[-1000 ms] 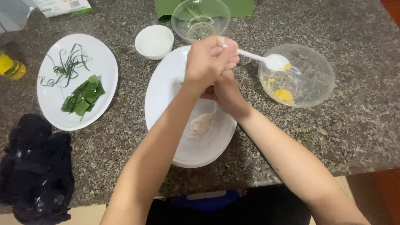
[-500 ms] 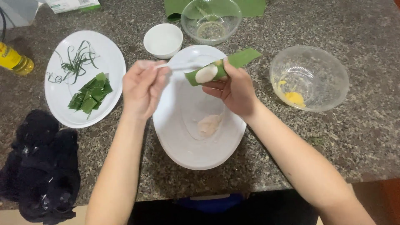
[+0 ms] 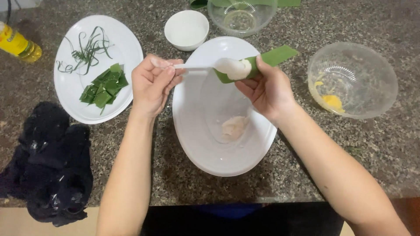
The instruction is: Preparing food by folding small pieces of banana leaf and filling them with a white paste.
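- Nearest: large white oval dish (image 3: 205, 148), a small dab of pale paste left in its middle.
- Above the dish: left hand (image 3: 153, 85) pinching a white spoon (image 3: 199, 67); right hand (image 3: 267, 89) closed around a green leaf strip (image 3: 275, 57) (paste heaped at the spoon tip, on the leaf).
- Left of the dish: white plate (image 3: 70, 100) of uncut-looking leaf pieces, unfilled.
- Beyond: speckled granite counter (image 3: 372, 148).

My white spoon (image 3: 199, 67) heaped with pale paste, my bright green leaf strip (image 3: 273, 59); white oval dish (image 3: 192, 131), white plate (image 3: 70, 100) of dark green leaf pieces (image 3: 104, 85), clear bowl (image 3: 372, 65) smeared yellow, speckled grey-brown counter (image 3: 376, 148), black cloth (image 3: 48, 161)
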